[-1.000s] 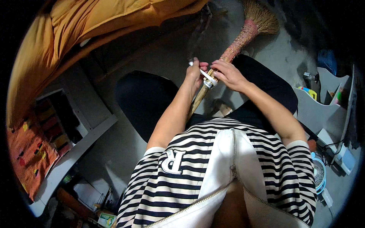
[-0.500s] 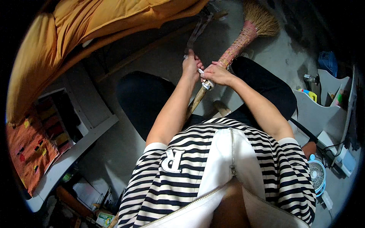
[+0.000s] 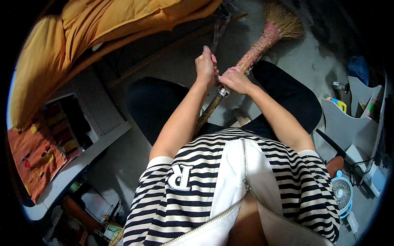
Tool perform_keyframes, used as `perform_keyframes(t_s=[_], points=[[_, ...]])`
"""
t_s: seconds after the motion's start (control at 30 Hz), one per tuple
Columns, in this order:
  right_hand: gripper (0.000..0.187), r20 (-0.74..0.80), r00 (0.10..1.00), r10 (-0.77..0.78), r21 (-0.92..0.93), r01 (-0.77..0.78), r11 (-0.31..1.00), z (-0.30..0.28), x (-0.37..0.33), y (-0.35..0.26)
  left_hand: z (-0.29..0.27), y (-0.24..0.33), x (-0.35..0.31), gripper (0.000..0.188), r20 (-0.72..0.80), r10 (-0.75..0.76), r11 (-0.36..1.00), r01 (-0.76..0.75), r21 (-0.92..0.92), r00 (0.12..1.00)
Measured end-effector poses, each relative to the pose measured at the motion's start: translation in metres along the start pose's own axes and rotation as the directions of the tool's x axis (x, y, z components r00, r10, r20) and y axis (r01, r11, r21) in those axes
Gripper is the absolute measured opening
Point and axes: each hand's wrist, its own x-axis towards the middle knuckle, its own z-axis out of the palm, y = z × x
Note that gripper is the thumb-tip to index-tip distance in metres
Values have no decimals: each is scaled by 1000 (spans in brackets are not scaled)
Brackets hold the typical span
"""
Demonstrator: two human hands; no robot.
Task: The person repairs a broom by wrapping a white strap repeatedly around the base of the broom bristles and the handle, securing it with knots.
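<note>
A straw broom [image 3: 259,47] lies aslant between my bent knees, its bristles [image 3: 286,20] pointing up and right. Pink and tan binding wraps its neck, and the bare wooden handle [image 3: 208,110] runs down toward my shirt. My right hand [image 3: 236,80] is closed round the lower end of the wrapped part, just above a shiny whitish band [image 3: 223,91] on the handle. Close beside it, my left hand [image 3: 206,67] is a fist with the thumb on top. A thin translucent plastic strip [image 3: 220,33] trails up from this fist; its end inside the fingers is hidden.
An orange cushion [image 3: 123,24] hangs over the upper left. Below it stands a pale bench [image 3: 98,148] with an orange patterned cloth [image 3: 35,158]. On the right are a grey open bin [image 3: 340,119], a blue bag [image 3: 358,69] and a small light-blue fan [image 3: 341,192].
My left fist has rolled so its thumb points up. The broom handle's lower end has swung slightly left. My right hand keeps its hold, and the whole view has shifted a little.
</note>
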Motion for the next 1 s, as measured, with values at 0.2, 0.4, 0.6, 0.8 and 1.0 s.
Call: perform_keyframes(t_s=[0.2,0.4,0.6,0.8,1.0], points=[[30,-201,974,-107,-149,78,986,14,-6,5,-9,-17,21,45,-255,2,998,-16,-52,967],[34,-159,986,43,31,-38,999,8,-5,-1,-29,-67,61,44,-348,-51,999,42,-35,936],[32,-130,988,-78,-30,75,997,5,-6,10,-38,-110,88,39,-189,-240,968,220,-125,952],[27,-380,916,132,5,-140,990,-3,-26,24,-34,-128,90,32,-184,-313,947,292,-131,932],[11,99,470,877,786,-577,221,47,-63,44,-52,-154,101,31,-203,-438,893,399,-206,876]])
